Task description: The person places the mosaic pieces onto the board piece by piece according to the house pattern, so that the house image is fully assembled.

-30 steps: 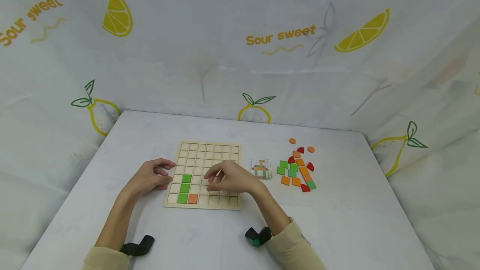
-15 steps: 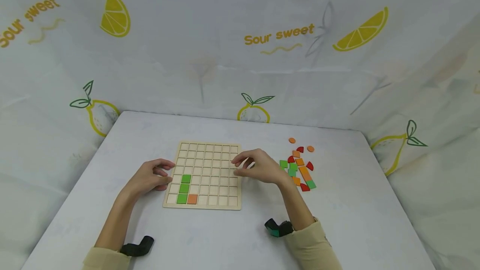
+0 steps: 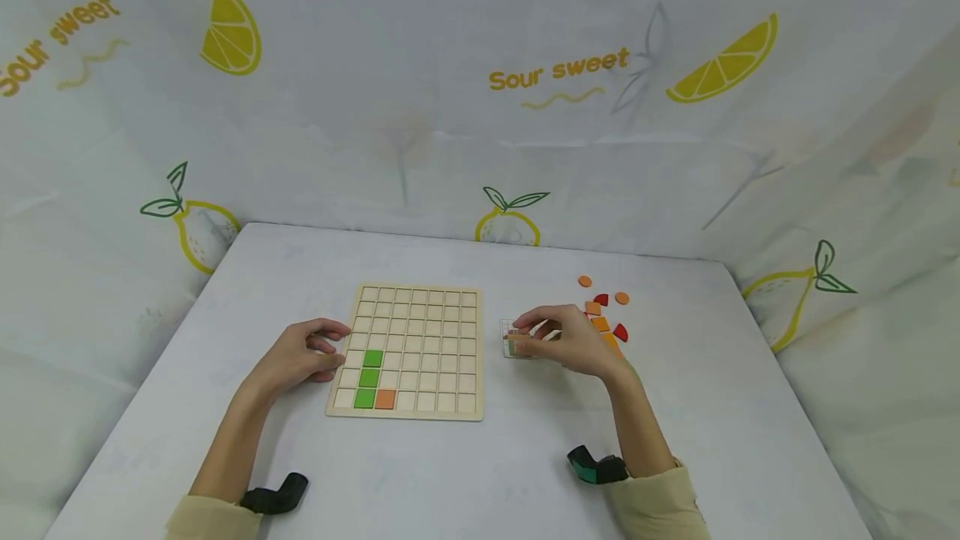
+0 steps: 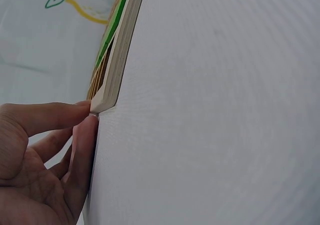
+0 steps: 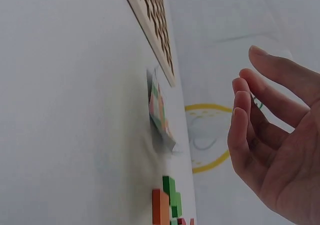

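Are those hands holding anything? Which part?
The right hand holds nothing. The left hand touches the wooden board at its left edge; whether it grips can't be told.

Lemon-printed cloth (image 3: 420, 90) (sides too) walls this table (image 3: 427, 473) into a booth.

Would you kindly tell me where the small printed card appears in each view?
Head: the printed card lies right of and below centre, partly hidden behind the right hand.
Left wrist: not in it.
Right wrist: near the middle, between the wooden grid board above and loose tiles below.
Shared landmark: the wooden grid board, which all three views show.
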The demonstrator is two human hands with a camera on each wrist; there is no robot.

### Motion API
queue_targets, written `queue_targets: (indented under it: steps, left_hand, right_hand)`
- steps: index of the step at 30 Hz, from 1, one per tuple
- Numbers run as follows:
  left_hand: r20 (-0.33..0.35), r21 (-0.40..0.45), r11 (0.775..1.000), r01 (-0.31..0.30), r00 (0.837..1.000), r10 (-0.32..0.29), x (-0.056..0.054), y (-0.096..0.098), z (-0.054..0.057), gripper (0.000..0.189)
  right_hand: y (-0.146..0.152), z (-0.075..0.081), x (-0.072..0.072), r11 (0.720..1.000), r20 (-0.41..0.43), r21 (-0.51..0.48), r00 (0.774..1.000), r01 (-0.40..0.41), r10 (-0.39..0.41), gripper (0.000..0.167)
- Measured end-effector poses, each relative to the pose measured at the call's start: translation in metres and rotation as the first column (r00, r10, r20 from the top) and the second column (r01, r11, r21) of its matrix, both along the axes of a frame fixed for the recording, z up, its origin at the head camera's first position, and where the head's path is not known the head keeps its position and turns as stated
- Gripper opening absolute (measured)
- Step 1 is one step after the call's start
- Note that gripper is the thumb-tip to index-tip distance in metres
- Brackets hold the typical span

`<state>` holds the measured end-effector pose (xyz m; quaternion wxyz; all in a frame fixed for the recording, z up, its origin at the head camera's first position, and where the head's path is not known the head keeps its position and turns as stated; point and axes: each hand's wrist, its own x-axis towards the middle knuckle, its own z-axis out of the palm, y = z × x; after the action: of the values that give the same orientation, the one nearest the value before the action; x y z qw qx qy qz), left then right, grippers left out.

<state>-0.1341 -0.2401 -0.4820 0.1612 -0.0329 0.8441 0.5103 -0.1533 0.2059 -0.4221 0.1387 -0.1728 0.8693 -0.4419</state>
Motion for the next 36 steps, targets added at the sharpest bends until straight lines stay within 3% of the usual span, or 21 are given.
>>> queue_targets:
  steps: [4, 11, 17, 27, 36]
  left_hand:
    - [0.004, -0.011, 1.000, -0.002, 1.000, 0.002, -0.001, 0.001, -0.001, 0.051]
    - [0.005, -0.009, 1.000, -0.002, 1.000, 0.002, -0.002, 0.001, -0.001, 0.051]
    - [-0.003, -0.019, 1.000, -0.001, 1.000, 0.001, -0.002, 0.002, -0.001, 0.051]
    - [-0.006, -0.011, 1.000, -0.001, 1.000, 0.001, -0.001, 0.002, -0.001, 0.052]
    - [-0.009, -0.012, 1.000, 0.001, 1.000, -0.001, -0.001, 0.001, 0.001, 0.052]
  right_hand:
    - [0.020, -0.003, 0.004, 0.999, 0.023, 0.022, 0.999, 0.043, -0.043, 0.034]
    - [0.047, -0.011, 0.005, 0.998, -0.013, 0.038, 0.999, 0.046, -0.045, 0.030]
    - [0.066, -0.021, 0.004, 0.997, 0.024, 0.057, 0.998, 0.057, -0.059, 0.028]
    - [0.076, -0.034, 0.004, 0.989, 0.085, 0.134, 0.994, 0.061, -0.073, 0.024]
    - [0.080, -0.034, 0.002, 0.991, 0.120, 0.127, 0.991, 0.047, -0.062, 0.027]
